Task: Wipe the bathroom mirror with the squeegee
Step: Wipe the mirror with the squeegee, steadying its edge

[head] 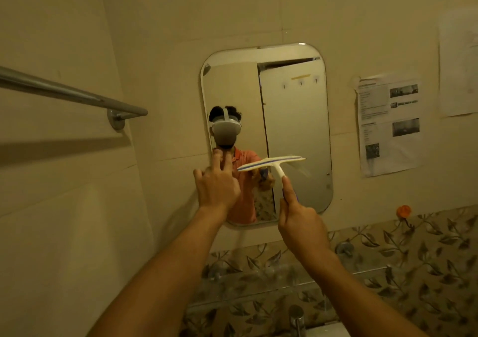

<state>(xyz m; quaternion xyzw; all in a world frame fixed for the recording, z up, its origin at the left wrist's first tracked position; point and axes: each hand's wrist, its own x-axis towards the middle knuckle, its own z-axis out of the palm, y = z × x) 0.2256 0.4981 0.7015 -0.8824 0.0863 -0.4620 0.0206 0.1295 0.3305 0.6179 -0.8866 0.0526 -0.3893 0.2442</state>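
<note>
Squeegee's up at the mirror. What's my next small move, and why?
Probably lay the squeegee blade flat on the mirror and pull down. The right hand grips its handle, but the blade sits tilted at mid-height, and whether it touches the glass is unclear.

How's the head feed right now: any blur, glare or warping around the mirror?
Head view: dim, yellow-tinted light; squeegee blade slightly motion-blurred; wide-angle warping tilts the walls and towel rail; no strong glare on the mirror, only a glint on its top edge.
</note>
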